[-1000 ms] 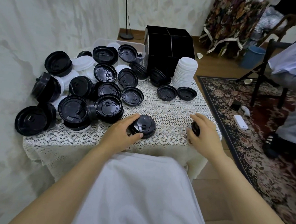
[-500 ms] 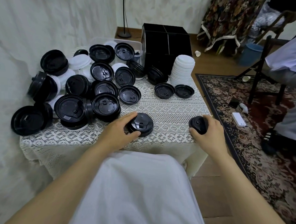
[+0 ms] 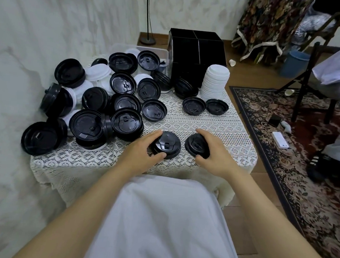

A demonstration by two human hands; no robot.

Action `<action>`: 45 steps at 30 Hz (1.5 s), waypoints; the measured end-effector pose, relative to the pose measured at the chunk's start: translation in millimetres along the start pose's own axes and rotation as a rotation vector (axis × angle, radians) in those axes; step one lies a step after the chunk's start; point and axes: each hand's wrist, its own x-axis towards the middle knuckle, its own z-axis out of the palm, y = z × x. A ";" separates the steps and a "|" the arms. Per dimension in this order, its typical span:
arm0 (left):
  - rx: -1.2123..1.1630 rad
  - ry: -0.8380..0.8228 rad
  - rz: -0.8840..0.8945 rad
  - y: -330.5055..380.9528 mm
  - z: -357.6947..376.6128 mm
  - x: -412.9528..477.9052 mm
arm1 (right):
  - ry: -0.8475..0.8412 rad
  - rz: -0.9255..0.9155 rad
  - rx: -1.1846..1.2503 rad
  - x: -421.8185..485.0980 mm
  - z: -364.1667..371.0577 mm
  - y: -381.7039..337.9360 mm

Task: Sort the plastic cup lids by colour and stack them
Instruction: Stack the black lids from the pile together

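Fingers (image 3: pixel 205 133) of the right hand (image 3: pixel 217 157) grip a black lid (image 3: pixel 196 145), brought inward beside the lid stack (image 3: pixel 169 143) gripped by the left hand (image 3: pixel 139 154).

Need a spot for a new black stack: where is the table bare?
Bare lace cloth stretches between the loose black lids by the white stack and the left hand; also right of the right hand. The lid heap crowds the left.

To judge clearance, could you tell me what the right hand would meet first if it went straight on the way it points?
Probably the black lid stack that the left hand grips; the right hand points up-left holding a black lid, though depth is unclear.
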 end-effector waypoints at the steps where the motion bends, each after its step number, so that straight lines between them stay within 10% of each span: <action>1: 0.002 0.000 0.001 -0.1 -0.2 0.3 | 0.026 0.007 -0.040 0.8 2.1 0.7; 7: -0.030 -0.001 -0.004 -2.6 1.4 0.4 | 0.252 0.165 -0.162 0.5 17.5 -4.0; 45: -0.079 -0.035 -0.021 -7.1 1.3 2.7 | -0.049 -0.090 0.109 27.6 38.1 -46.9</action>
